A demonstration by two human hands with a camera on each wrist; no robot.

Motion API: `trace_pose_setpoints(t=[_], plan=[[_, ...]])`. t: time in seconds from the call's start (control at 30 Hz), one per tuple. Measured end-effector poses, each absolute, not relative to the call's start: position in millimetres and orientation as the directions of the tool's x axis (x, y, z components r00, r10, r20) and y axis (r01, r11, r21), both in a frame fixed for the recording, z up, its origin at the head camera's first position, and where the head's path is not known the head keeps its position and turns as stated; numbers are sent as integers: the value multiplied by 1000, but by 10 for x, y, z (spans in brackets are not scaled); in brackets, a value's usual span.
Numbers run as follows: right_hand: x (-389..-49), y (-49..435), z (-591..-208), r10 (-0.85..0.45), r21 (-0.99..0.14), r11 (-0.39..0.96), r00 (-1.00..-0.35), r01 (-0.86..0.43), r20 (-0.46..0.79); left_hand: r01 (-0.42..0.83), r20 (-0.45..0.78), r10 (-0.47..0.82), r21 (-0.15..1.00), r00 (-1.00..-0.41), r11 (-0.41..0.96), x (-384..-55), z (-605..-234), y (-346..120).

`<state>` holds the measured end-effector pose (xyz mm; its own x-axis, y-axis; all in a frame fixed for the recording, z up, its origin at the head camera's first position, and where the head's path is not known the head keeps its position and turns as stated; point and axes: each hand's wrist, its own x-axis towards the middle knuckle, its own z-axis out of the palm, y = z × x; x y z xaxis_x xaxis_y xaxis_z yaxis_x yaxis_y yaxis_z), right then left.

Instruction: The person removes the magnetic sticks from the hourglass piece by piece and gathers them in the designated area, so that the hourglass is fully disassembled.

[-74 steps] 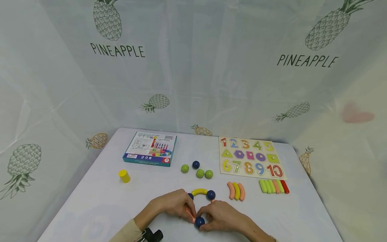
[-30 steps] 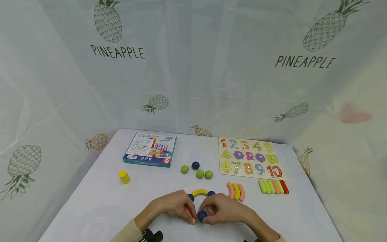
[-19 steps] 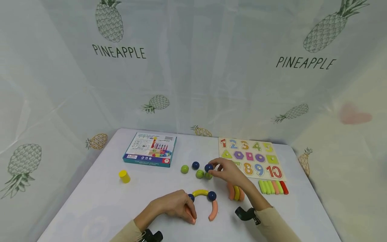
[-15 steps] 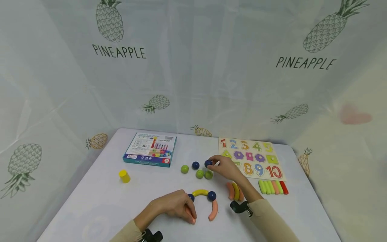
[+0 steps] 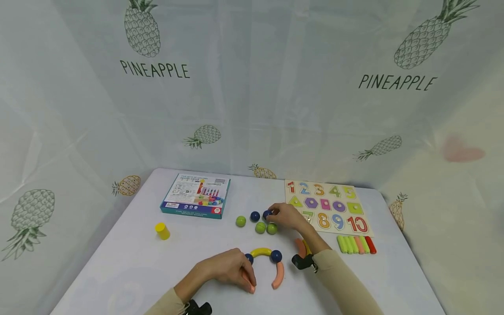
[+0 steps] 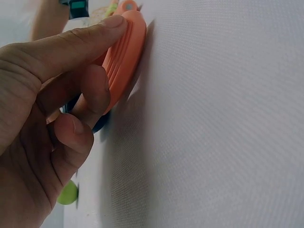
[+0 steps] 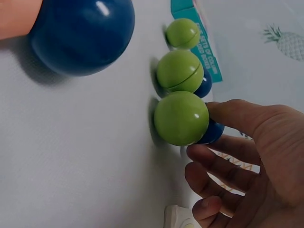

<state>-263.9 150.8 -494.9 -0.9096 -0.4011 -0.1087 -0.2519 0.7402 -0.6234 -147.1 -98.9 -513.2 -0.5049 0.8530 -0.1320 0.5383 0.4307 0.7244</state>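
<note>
My left hand (image 5: 230,267) pinches a salmon-orange curved stick (image 6: 129,50) between thumb and fingers, low over the white table. From its far end an arc runs on: a blue ball (image 5: 249,258), a yellow curved stick (image 5: 261,251), another blue ball (image 5: 276,256) and a second salmon curved stick (image 5: 278,276). Farther back, my right hand (image 5: 289,217) pinches a blue ball (image 5: 267,214), partly hidden by its fingers. Close by lie a loose blue ball (image 5: 255,216) and three green balls, the nearest green ball (image 7: 181,118) covering part of the held one in the right wrist view.
A teal-edged box (image 5: 194,197) lies at the back left, with a yellow cylinder (image 5: 162,231) in front. A number puzzle board (image 5: 327,205) is at the back right. Several short sticks (image 5: 356,244) lie below it. Curved sticks (image 5: 301,248) are partly under the right wrist.
My right hand has carried the blue ball from beside the left hand back to the green balls, then slightly left beside the other blue ball. My left hand has stayed in place.
</note>
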Motion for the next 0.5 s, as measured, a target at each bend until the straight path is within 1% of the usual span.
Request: trace_pose_setpoints(t=[0.17,0.5], plan=[[-2630,1512,-4965,-408,-624,739,-906,-254,-114,537,-125,852,727,-509,428,-1473,-5147,-990],[-2636,1539,-4995,-378,-618,753,-917,-225,-127,533,-129,851,729,-510,430,-1475,-5158,-990]])
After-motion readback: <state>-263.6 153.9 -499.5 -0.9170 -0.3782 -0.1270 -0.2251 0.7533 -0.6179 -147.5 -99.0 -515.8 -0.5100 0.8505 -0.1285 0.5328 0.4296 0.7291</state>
